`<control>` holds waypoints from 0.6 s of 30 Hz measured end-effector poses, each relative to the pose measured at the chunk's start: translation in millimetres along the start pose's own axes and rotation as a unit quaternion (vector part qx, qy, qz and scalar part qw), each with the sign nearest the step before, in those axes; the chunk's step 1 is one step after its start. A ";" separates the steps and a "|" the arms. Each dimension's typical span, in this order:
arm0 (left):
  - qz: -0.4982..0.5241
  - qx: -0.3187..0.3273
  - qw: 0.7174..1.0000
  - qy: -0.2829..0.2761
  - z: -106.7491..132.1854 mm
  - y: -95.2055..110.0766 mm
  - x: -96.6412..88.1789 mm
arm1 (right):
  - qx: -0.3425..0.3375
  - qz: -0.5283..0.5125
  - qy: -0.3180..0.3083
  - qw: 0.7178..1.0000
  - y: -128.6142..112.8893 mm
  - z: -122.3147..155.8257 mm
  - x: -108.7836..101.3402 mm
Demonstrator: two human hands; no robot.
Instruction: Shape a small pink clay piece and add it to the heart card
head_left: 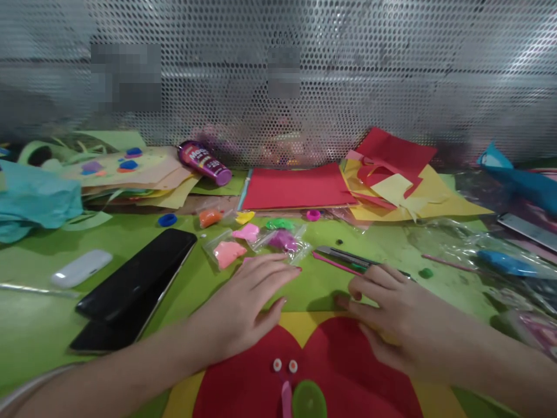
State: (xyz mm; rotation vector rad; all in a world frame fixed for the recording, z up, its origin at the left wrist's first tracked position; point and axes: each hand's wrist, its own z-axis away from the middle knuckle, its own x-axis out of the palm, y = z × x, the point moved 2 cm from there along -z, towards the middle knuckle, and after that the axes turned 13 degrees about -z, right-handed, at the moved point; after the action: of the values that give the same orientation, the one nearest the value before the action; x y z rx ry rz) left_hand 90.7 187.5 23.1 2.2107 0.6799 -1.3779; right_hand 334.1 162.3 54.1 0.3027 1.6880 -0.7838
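My left hand (256,296) is stretched out with its fingers apart, just in front of small clear bags of modelling clay; the purple clay (282,240) lies beyond its fingertips. My right hand (391,313) has its fingers curled in near the thumb; anything inside is hidden. Beside it lie a utility knife (343,255) and a thin pink strip (333,264). Below both hands, a red paper heart (361,371) rests on yellow paper (302,325). On the heart sit two small white discs with orange centres (285,366), a pink clay piece (286,397) and a green clay oval (308,399).
At left are a black phone-like case (139,278) and a white oblong case (82,268). Along the perforated metal wall (243,75) stand a purple tube (204,162), red sheets (298,186) and paper scraps (430,191). Plastic packets (505,264) lie at right.
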 end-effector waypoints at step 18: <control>0.007 0.009 1.000 -0.009 3.0 0.5 2.6 | 0.005 0.029 0.034 0.999 -1.7 -4.4 11.2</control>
State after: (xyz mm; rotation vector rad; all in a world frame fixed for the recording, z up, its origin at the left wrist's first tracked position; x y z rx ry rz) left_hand 89.9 185.8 19.6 2.2116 0.6474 -1.4003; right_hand 326.7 161.5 44.5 0.3887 1.7322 -0.7460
